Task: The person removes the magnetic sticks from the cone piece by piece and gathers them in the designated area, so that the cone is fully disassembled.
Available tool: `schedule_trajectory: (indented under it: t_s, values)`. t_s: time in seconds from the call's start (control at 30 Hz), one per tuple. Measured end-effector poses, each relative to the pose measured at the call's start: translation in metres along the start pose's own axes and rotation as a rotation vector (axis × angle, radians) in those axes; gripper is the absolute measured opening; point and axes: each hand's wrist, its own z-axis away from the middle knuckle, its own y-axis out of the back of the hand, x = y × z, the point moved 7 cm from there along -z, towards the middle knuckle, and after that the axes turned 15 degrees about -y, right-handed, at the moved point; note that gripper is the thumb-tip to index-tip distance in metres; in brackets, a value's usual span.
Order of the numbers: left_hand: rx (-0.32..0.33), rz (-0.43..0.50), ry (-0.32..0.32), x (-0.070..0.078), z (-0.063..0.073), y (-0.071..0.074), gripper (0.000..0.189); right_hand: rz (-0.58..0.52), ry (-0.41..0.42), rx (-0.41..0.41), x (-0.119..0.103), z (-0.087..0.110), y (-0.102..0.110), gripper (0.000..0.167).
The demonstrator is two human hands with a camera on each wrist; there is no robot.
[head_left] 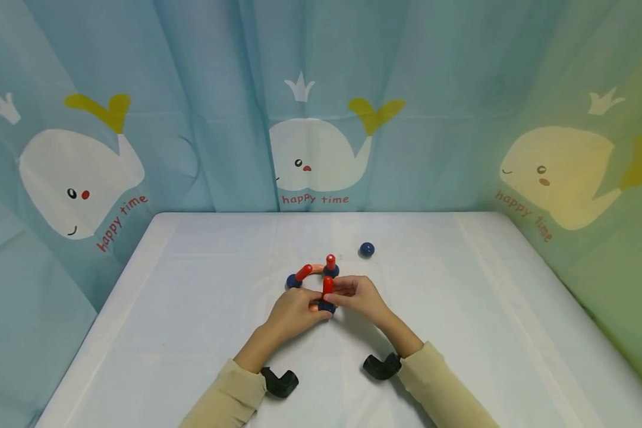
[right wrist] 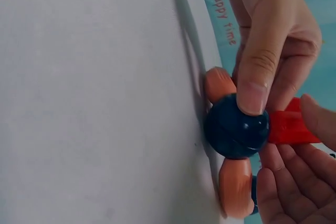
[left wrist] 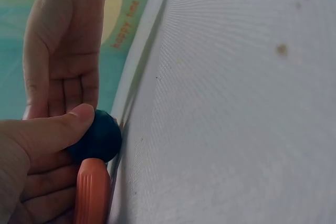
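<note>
Behind everything, a light blue-green curtain (head_left: 219, 71), printed with white whales (head_left: 321, 157) and "happy time" lettering (head_left: 315, 200). Before it, a white-covered table (head_left: 513, 333). At the near edge, two beige sleeves (head_left: 444, 389), with a black elbow-shaped piece (head_left: 280, 384) at the left cuff and a similar black piece (head_left: 382, 367) at the right one.

Out of the sleeves and close together near mid-table, the left hand (head_left: 294, 310) and the right hand (head_left: 361, 296). Left thumb and fingers clamped on the front blue ball (right wrist: 236, 129), thumb pressed flat to its surface. Right thumb and fingers pinched on the front red rod (head_left: 328, 286), upright in that same ball.

Between and just beyond the hands, a toy frame of orange, red and blue parts, partly hidden by the left hand. In the right wrist view, orange rods (right wrist: 236, 187) on two sides of the front ball. Farther back, a curved orange rod (head_left: 315, 268) between the left blue ball (head_left: 293, 281) and the far blue ball (head_left: 331, 271). On the left ball, a tilted red rod (head_left: 303, 273); on the far ball, an upright red rod (head_left: 330, 261). Cannot tell from these views about full closure of the ring. Smallest and apart from the frame, back and to the right, a loose blue ball (head_left: 367, 249) on the table.
</note>
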Motion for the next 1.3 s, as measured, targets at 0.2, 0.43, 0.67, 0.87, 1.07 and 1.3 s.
schedule_trajectory:
  t_s: [0.2,0.43,0.67,0.87,1.07,1.3]
  values:
    - [-0.007,-0.022,-0.010,0.001,-0.001,0.000,0.022,-0.013,-0.011,0.032,0.000,0.000,-0.002,0.023]
    - [0.001,-0.023,-0.014,0.000,-0.001,0.002,0.020,-0.057,-0.007,0.010,-0.003,0.000,-0.005,0.025]
    - [-0.004,-0.013,-0.013,-0.001,-0.001,0.001,0.023,-0.023,0.006,0.020,-0.006,0.000,-0.001,0.028]
    - [-0.016,-0.028,-0.001,-0.002,0.000,0.000,0.028,0.012,-0.015,0.077,-0.018,0.008,0.017,0.025]
    - [-0.022,-0.026,0.016,-0.002,0.000,0.000,0.033,0.027,-0.117,0.150,0.008,-0.001,0.039,0.033]
    - [-0.043,-0.029,0.051,-0.003,0.000,-0.003,0.035,0.006,-0.277,0.215,0.037,-0.004,0.062,0.036]
